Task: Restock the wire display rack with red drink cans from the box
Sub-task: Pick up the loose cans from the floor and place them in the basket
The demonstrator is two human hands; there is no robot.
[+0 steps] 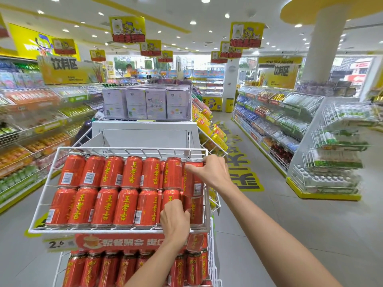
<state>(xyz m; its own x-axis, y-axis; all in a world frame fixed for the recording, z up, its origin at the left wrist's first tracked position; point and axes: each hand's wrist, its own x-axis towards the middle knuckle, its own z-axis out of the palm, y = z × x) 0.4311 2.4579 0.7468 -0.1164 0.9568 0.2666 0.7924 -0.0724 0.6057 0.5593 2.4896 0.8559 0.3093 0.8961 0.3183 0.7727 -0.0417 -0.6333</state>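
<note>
While a person stands at the end of a supermarket aisle, both bare arms reach forward to a white wire display rack [116, 150]. Its tilted upper tray holds two rows of red drink cans with yellow lettering [112, 172], packed side by side.

The right hand [213, 172] grips the top end of one red can [195, 183] at the far right of the back row. The thumb lies across its front and the fingers curl over its top. This can sits against the tray's right wall, its lower end overlapping the front-row can beneath it.

The left hand [176, 219] lies lower, on the front row near the right end, fingers bent with their tips against the cans there. Whether it grips one cannot be told.

Under the tray's front edge hangs a red banner strip [128, 242], with a yellow price tag [58, 244] to its left. Below that, a second tier of red cans [107, 270] stands upright.

Beyond the rack, pale purple cartons [145, 104] are stacked on a white stand. Shelves of bottled drinks [286, 121] line both sides of the aisle, and a white round pillar [325, 48] rises at the right.
</note>
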